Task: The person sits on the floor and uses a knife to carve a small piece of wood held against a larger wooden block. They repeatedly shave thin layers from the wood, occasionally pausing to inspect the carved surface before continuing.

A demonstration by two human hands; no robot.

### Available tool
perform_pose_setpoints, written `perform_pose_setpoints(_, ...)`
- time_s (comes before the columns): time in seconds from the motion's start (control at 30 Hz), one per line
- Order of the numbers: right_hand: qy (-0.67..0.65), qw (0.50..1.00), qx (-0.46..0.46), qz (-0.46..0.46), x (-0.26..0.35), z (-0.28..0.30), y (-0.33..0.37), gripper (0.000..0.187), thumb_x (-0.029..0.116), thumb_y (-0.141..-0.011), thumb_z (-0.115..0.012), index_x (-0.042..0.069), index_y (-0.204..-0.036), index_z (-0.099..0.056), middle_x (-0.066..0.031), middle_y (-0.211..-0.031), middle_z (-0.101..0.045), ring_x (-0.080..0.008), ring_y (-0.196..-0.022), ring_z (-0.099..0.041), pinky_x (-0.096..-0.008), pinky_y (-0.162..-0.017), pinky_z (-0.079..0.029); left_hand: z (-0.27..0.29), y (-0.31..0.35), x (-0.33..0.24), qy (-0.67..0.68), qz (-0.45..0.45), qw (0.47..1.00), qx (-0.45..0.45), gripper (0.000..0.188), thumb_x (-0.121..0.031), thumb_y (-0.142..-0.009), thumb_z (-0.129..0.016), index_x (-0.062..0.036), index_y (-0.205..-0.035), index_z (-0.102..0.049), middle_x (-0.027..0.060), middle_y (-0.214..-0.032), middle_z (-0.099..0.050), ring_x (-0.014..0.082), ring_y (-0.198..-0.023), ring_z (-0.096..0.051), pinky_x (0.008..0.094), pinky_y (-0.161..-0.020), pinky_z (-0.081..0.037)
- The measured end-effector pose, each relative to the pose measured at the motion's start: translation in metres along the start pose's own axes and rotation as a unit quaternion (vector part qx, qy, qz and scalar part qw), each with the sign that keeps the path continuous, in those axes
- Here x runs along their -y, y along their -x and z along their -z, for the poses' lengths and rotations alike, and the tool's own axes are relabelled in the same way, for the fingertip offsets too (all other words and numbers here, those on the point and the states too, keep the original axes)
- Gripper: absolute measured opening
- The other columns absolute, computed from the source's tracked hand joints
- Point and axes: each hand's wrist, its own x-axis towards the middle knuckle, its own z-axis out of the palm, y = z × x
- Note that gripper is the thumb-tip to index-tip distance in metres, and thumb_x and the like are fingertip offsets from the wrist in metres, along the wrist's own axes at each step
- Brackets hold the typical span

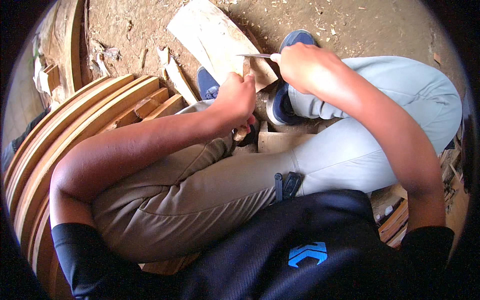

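Note:
My left hand [236,101] is closed round a short wooden stick [246,66], whose upper end sticks out above the fist and whose lower end shows below it. In my right hand [302,67] is a knife, gripped by a handle that the fingers mostly hide. The knife's thin blade [254,55] points left and lies across the top of the stick, at or very near its tip. Below both hands a broad pale wood slab [212,37] slants over the ground between my feet.
Long curved wooden boards [75,125] are stacked at my left. A split wood strip [176,75] lies near the slab. My blue shoes [283,107] stand on the dirt floor [380,25], which is strewn with shavings. More wood pieces [395,222] lie at my right.

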Motion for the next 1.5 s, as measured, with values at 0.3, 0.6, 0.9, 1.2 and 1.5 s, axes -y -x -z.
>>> perform_pose_setpoints(0.3,-0.092,0.991,-0.078,0.05,-0.01,-0.03,0.01,0.052,0.035,-0.099,-0.038,-0.007,-0.085,-0.066,-0.0299,-0.081,-0.063,-0.0439,-0.079,-0.064,-0.0503,-0.07,-0.051,0.004,-0.003,0.006,0.102,0.035,0.993,0.043,0.031,-0.032,-0.096,-0.032,-0.0022,-0.088,-0.039,0.0077,-0.062,-0.039,0.0221,-0.038,-0.043,0.04,-0.032,-0.039)
perform_pose_setpoints(0.6,-0.111,0.991,-0.066,0.018,-0.011,-0.033,-0.001,0.053,0.036,-0.099,-0.037,-0.007,-0.086,-0.066,-0.031,-0.085,-0.062,-0.0455,-0.083,-0.062,-0.051,-0.075,-0.05,0.006,-0.001,-0.005,0.054,0.022,0.997,0.045,0.043,-0.032,-0.097,-0.03,0.0104,-0.095,-0.04,0.0162,-0.066,-0.047,0.0263,-0.046,-0.053,0.0419,-0.037,-0.048)
perform_pose_setpoints(0.9,-0.117,0.992,-0.05,0.019,-0.004,-0.029,0.001,0.055,0.037,-0.1,-0.036,-0.008,-0.086,-0.065,-0.0313,-0.085,-0.062,-0.0465,-0.084,-0.062,-0.0513,-0.076,-0.049,0.012,-0.003,0.001,0.053,0.058,0.995,0.058,0.047,-0.041,-0.097,-0.03,0.003,-0.114,-0.039,0.0139,-0.082,-0.047,0.0195,-0.039,-0.044,0.0364,-0.032,-0.039)
perform_pose_setpoints(1.2,-0.085,0.995,-0.054,0.015,0.002,-0.024,0.003,0.049,0.034,-0.099,-0.038,-0.005,-0.088,-0.066,-0.0297,-0.086,-0.063,-0.0441,-0.084,-0.063,-0.0504,-0.075,-0.051,0.016,-0.002,-0.002,0.06,0.079,0.994,0.048,0.047,-0.036,-0.097,-0.027,0.005,-0.087,-0.046,0.0151,-0.056,-0.051,0.027,-0.042,-0.052,0.0424,-0.041,-0.043)
perform_pose_setpoints(1.5,-0.051,0.999,-0.004,-0.015,0.012,-0.006,0.007,0.034,0.023,-0.093,-0.044,0.0,-0.104,-0.067,-0.0218,-0.105,-0.066,-0.0356,-0.098,-0.065,-0.0458,-0.083,-0.052,0.015,-0.005,-0.014,0.119,0.141,0.98,0.074,0.032,-0.019,-0.094,-0.031,-0.0022,-0.071,-0.047,0.0114,-0.055,-0.049,0.0229,-0.045,-0.052,0.0389,-0.04,-0.043)
